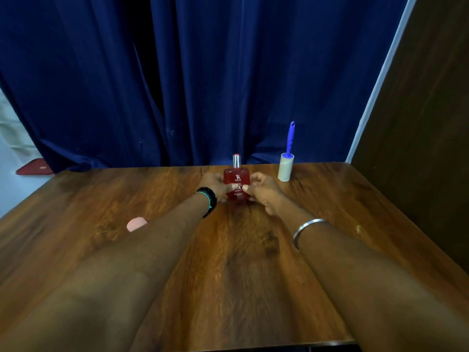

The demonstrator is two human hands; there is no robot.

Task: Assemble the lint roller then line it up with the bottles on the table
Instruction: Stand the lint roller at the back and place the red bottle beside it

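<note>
A square red perfume bottle with a silver spray top stands upright near the far middle of the wooden table. My left hand grips its left side and my right hand grips its right side, thumbs across the front label. To the right, the lint roller stands upright on its white paper roll, its blue handle pointing up. It is apart from both hands. A pink object lies on the table left of my left forearm, partly hidden by it.
A dark blue curtain hangs just behind the table's far edge. A dark brown panel rises along the right side. A red flat object lies beyond the table's far left corner.
</note>
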